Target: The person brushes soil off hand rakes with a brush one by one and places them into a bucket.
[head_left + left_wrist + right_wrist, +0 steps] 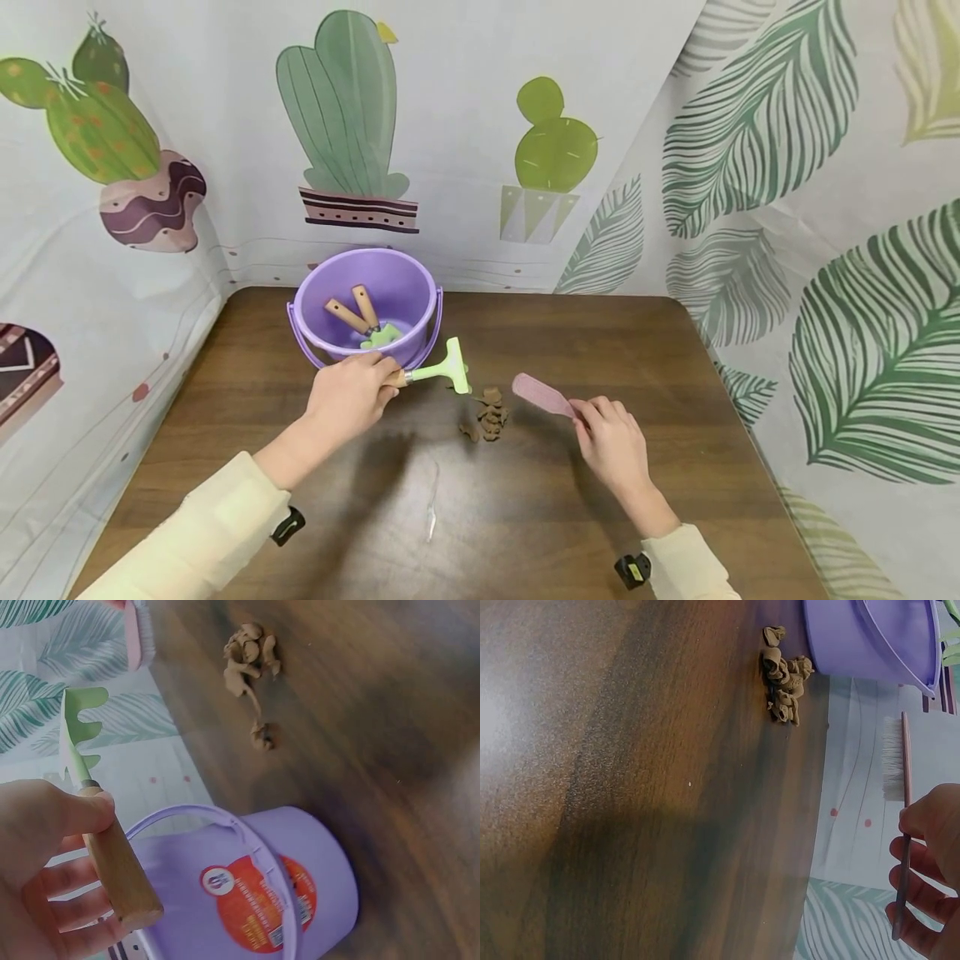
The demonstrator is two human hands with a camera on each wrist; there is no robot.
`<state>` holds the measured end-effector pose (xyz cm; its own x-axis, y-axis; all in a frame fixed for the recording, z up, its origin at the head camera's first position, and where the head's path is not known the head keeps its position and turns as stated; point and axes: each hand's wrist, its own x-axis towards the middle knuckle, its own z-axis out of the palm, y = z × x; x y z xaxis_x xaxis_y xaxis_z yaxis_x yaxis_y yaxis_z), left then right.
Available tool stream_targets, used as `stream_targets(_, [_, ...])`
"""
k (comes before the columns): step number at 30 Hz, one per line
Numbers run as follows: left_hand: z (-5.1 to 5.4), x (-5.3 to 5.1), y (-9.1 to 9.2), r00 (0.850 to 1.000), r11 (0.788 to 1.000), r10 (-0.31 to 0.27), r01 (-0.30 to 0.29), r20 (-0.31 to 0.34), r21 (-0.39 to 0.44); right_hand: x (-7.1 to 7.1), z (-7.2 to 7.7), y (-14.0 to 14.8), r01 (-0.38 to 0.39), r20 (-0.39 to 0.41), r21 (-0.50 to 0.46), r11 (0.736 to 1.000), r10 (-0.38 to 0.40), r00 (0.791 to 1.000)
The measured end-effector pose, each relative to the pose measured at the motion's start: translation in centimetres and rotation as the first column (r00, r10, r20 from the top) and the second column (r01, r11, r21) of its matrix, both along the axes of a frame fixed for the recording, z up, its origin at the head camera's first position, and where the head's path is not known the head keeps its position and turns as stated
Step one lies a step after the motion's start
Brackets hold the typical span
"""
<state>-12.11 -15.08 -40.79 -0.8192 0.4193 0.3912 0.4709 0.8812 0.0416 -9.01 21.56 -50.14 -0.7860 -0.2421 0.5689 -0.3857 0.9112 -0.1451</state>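
My left hand (348,392) grips the wooden handle of a small green garden rake (450,365), its tines plain in the left wrist view. It is held up just in front of a purple bucket (315,329). To the right, my right hand (615,442) holds a pink brush (542,393) with pale bristles (892,757) by its handle. Between the two tools, a small heap of brown curled clumps (491,414) lies on the table; neither tool touches it. Their exact material is hard to tell.
Inside the bucket lean two wooden-handled tools (356,310), one with a green head. The bucket's purple handle (255,847) hangs down. The dark wooden table (525,517) meets a plant-print cloth (465,125) behind and at the sides.
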Motion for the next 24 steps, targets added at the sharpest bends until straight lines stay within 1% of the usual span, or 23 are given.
stream_targets(4, [0.8, -0.3, -0.2, 0.999, 1.000, -0.004, 0.004, -0.033, -0.012, 0.0, -0.1, 0.1, 0.003, 0.002, 0.007, 1.000, -0.003, 1.000])
stream_targets(7, [1.5, -0.7, -0.3, 0.999, 1.000, -0.002, 0.001, -0.042, -0.018, -0.1, -0.1, 0.1, 0.003, 0.001, 0.009, 1.000, -0.003, 1.000])
stream_targets(10, [2.2, -1.2, -0.5, 1.000, 1.000, 0.012, -0.012, -0.025, -0.013, -0.1, -0.2, 0.1, 0.002, -0.002, 0.006, 1.000, -0.002, 1.000])
stream_targets(14, [2.9, -2.0, -0.9, 0.999, 0.999, 0.043, -0.043, 0.019, 0.002, -0.1, -0.2, 0.1, 0.003, -0.010, 0.003, 1.000, -0.003, 1.000])
stream_targets(17, [3.3, -2.6, -1.3, 0.997, 0.998, 0.061, -0.061, 0.048, -0.005, -0.1, -0.2, 0.2, 0.002, -0.017, -0.001, 1.000, -0.002, 1.000])
stream_targets(21, [3.8, -3.5, -1.8, 0.996, 0.996, 0.077, -0.074, 0.054, -0.039, 0.0, -0.2, 0.2, 0.000, -0.023, -0.005, 1.000, 0.000, 1.000])
stream_targets(24, [4.2, -4.0, -2.1, 0.995, 0.995, 0.087, -0.085, 0.058, -0.046, 0.1, -0.2, 0.3, 0.000, -0.025, -0.007, 1.000, 0.000, 1.000])
